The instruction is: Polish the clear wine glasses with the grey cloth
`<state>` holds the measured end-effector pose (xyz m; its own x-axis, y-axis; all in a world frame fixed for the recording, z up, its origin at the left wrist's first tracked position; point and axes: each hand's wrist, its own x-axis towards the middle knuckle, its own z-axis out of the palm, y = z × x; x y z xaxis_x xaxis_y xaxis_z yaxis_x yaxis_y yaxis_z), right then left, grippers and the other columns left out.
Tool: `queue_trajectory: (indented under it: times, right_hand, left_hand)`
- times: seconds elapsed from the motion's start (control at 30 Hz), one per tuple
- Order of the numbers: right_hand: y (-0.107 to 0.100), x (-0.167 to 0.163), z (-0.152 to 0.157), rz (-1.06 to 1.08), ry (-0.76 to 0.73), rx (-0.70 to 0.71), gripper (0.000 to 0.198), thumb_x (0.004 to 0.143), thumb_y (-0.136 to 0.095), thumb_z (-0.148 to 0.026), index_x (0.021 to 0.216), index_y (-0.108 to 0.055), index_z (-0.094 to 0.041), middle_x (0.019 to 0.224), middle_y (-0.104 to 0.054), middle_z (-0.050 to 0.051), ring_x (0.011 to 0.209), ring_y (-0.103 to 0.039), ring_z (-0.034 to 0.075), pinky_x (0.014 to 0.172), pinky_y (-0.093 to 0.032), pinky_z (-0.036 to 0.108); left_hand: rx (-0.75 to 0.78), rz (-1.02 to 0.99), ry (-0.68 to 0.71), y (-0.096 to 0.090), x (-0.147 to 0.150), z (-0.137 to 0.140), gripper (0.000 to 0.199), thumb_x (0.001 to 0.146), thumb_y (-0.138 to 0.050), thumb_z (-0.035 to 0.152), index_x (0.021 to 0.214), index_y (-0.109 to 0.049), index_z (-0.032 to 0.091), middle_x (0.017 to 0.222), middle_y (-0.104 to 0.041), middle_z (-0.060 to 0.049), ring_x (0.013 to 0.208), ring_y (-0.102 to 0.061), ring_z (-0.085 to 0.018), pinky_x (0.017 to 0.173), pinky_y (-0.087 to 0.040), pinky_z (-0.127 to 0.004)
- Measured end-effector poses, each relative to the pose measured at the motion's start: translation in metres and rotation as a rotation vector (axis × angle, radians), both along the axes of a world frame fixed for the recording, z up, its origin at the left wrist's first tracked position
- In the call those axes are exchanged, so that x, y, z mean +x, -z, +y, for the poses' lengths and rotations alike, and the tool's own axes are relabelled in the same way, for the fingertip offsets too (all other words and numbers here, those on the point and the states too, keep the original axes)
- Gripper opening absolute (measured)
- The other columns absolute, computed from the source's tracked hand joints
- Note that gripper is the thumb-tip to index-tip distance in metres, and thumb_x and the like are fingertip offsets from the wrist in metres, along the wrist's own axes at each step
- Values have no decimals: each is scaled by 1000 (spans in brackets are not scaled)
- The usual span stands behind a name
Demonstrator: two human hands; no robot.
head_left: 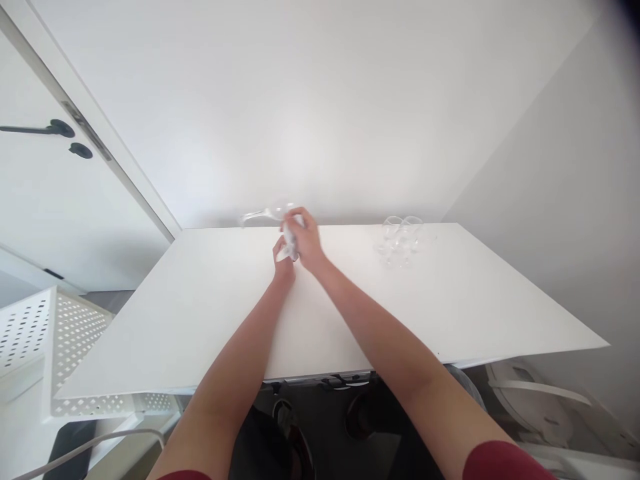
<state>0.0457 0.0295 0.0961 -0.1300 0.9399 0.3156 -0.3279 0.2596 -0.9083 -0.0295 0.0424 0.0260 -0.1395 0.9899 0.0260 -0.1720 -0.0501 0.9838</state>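
Near the far edge of a white tabletop [210, 300], holding a stemmed wine glass [278, 210] tipped onto its side, with the stem toward the left. Grasping the bowl end with the right hand [304, 239], fingers curled around a bunched white cloth [289, 240]. Apparently pinching the lower part of the same cloth with the left hand [284, 265], fingers bent. Cannot tell, behind the cloth, about any contact of the left hand with the glass.

Judging by the cloth against the bowl, midway through handling this one piece: lifted, not yet set down. Can make out, to the right on the same tabletop and well apart from both hands, a close cluster of clear glasses [401, 233]. Cannot tell their exact number, nor finished from waiting among them.

Clear and thin-looking in all the glassware, with rounded bowls and, on the held piece, a slender stem, blurred along its outline. Soft, crumpled and plain in the cloth. Flat and smooth across the tabletop, before a plain white wall [300, 120]. Rigid at the left, with rows of small punched holes, in a white perforated basket [75, 333]; dark and hard-edged on the door handle [61, 128]
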Motion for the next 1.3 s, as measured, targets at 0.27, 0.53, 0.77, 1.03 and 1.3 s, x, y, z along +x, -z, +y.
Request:
queue_trajectory:
  times: [0.27,0.53,0.77,1.03,1.3]
  right_hand:
    - [74,89,21,164,-125,-180,42,82,-80,-53,92,-49,-26,71,-62,-8,48,-53,9,45,-42,21]
    - [76,85,22,54,-384,-137,40,84,-78,-54,99,-58,-24,72,-66,-4,55,-57,11,50,-46,22]
    - [77,99,39,302,-86,-202,40,91,-62,-65,95,-59,-25,76,-63,-1,57,-55,13,54,-50,26]
    - [84,102,54,404,26,-240,53,94,-56,-72,117,-69,-27,85,-60,-1,66,-57,12,62,-54,25]
    - [89,96,59,395,131,-265,58,87,-66,-73,109,-70,-19,93,-72,4,91,-68,18,77,-55,29]
  left_hand:
    - [174,-101,159,8,18,-4,23,87,-70,38,104,-68,22,129,-64,-7,74,-54,-10,55,-42,-23]
    - [234,-193,142,10,13,2,42,96,-64,59,129,-64,33,140,-62,-7,92,-63,-16,62,-49,-25]
    - [136,-403,23,7,-4,9,34,99,-54,58,101,-65,26,120,-71,-6,86,-63,-15,70,-52,-29]
    - [6,-249,179,-3,4,3,50,99,-49,61,71,-51,20,70,-58,-5,64,-58,-14,62,-49,-30]
    - [-72,-317,294,6,8,6,35,96,-60,51,89,-69,17,86,-70,-8,71,-66,-16,68,-53,-30]
